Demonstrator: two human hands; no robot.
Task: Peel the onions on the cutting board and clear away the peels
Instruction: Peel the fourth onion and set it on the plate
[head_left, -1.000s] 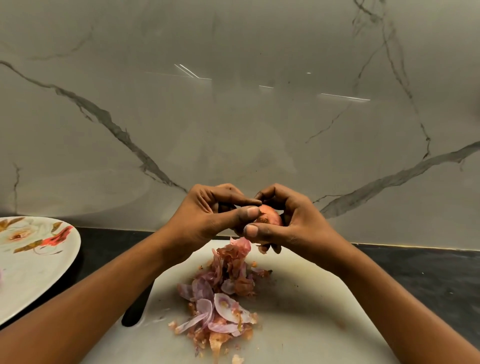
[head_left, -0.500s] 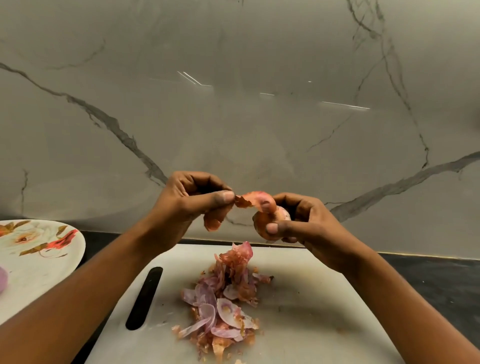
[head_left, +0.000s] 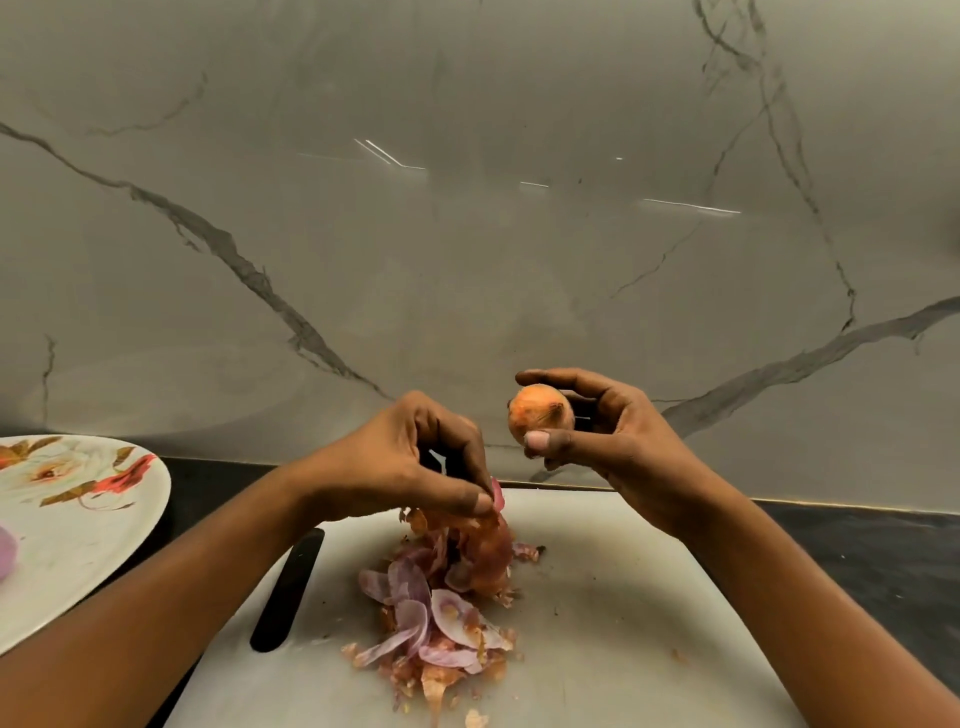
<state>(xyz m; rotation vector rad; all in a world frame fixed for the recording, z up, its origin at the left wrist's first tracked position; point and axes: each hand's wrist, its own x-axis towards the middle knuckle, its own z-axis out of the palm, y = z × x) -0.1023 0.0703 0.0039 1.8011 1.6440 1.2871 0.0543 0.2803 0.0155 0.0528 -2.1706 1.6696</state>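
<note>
Onion (head_left: 540, 415), firm yet probably slick, suits your right hand's (head_left: 618, 441) encircling fingertip grip; your left hand (head_left: 405, 467) pinches flimsy peel (head_left: 488, 538).

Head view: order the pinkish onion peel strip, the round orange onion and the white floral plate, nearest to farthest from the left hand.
1. pinkish onion peel strip: pinched by the left hand.
2. round orange onion: to the right, held by the right hand.
3. white floral plate: far left.
</note>
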